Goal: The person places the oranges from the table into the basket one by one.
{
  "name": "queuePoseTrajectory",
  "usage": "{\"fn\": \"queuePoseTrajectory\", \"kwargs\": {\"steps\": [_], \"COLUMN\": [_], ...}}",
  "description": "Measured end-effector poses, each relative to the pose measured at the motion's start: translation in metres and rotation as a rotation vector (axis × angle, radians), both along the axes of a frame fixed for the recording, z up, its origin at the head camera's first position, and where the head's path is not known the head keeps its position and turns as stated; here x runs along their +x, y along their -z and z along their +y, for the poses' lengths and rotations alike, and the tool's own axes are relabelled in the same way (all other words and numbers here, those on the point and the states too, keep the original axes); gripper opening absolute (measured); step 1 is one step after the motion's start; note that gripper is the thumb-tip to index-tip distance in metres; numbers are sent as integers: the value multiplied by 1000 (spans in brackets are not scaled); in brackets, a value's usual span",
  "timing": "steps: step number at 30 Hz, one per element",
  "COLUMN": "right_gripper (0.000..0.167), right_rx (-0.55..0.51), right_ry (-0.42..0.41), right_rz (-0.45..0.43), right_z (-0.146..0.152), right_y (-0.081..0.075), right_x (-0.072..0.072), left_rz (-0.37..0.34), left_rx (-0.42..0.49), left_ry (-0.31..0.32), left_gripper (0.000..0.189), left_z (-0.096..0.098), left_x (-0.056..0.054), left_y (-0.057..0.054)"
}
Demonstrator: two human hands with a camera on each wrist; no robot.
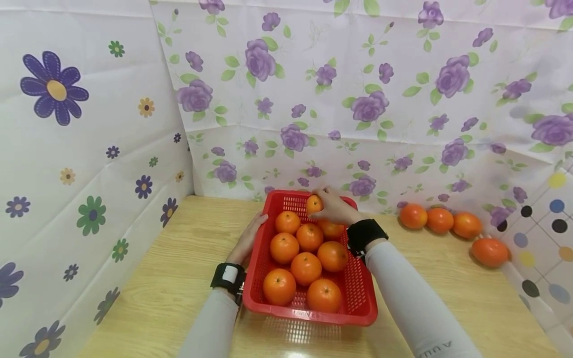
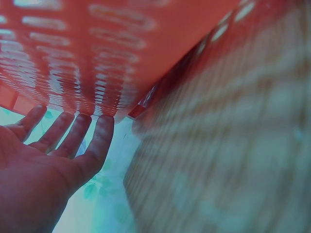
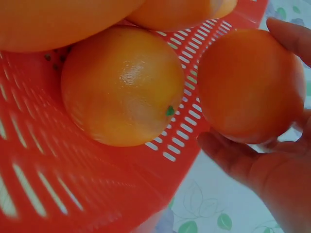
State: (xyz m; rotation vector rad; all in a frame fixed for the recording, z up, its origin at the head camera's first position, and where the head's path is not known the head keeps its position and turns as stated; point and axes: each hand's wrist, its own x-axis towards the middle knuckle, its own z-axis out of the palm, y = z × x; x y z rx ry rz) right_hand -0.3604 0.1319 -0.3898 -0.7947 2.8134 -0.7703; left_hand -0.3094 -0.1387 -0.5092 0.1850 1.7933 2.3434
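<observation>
Wooden table point(image 1: 206, 228); right grip point(image 1: 336, 206) pinching partly hidden orange point(image 1: 314, 204); left grip point(image 1: 248, 237) spread against basket point(image 1: 309, 314).

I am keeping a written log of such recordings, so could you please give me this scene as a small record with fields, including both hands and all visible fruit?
Container: red perforated basket, on a wood-grained table
Contents: eight oranges visible, not counting the held one
Right hand: grips another orange at the basket's far end
Left hand: fingers extended, touching the basket's left side
Other fruit: four orange-red fruits on the table, right of the basket
Backdrop: cloth with purple flowers
</observation>
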Motion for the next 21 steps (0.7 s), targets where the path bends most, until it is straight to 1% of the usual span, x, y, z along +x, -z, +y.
{"fn": "queuePoseTrajectory", "kwargs": {"steps": [2,5,9,13,17,21], "right_gripper": [68,69,70,72,72,69], "right_rx": [32,52,41,41,61,87], "right_ry": [-22,-31,-15,2,14,12], "right_rz": [15,14,-24,-62,-59,-47], "right_z": [-2,-4,-9,-14,-17,-20], "right_y": [3,7,9,9,8,8], "right_x": [-2,-4,-1,3,4,4], "left_rz": [0,-1,-10,-5,-9,-5], "left_rx": [-6,-10,-7,1,22,18], "left_ry": [-1,1,-2,7,19,18], "left_gripper": [64,64,63,64,63,64], "left_z": [0,0,0,0,0,-1], "left_x": [0,0,0,0,0,0], "left_y": [0,0,0,1,1,1]}}
